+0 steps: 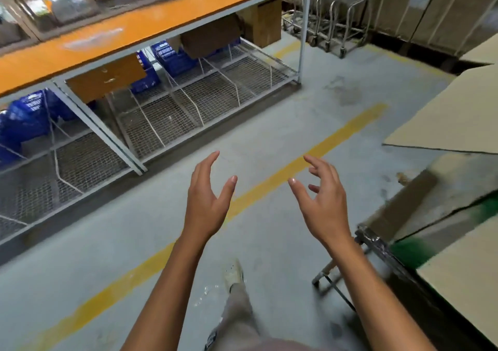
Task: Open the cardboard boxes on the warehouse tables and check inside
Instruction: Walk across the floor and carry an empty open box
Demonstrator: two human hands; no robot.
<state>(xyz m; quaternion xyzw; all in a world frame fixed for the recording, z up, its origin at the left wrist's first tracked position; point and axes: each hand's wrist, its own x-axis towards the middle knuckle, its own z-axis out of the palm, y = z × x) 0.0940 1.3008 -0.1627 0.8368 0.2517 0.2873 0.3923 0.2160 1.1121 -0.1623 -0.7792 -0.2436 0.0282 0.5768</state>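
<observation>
1. Hands: left grip (207,202) & right grip (326,210) are both held out in mid-air over the floor (269,256), palms facing each other, apart.
2. Left grip: fingers near straight, thumb spread wide, nothing in it.
3. Right grip: fingers loosely curled, thumb out, also holding nothing.
4. Cardboard box (27,19): far top-left on the orange counter (140,30), v. blurred. Looks open-topped, w/ plastic-wrapped packs (72,6) in it or just beside it; can't tell which. Well apart from both grips.
5. Brown boxes (213,38) sit under the counter, above the wire mesh shelf (194,100), w/ blue crates (172,57) beside them.
6. Right edge: pale flat cardboard sheets (444,119), overlapping.
7. Yellow line (350,128) runs diagonally across the floor, passing beneath the grips.
8. Shoe (233,272) & grey trouser leg show low centre, between the forearms.
9. Metal trolleys (328,27) are parked top right, beyond the counter's end leg.
</observation>
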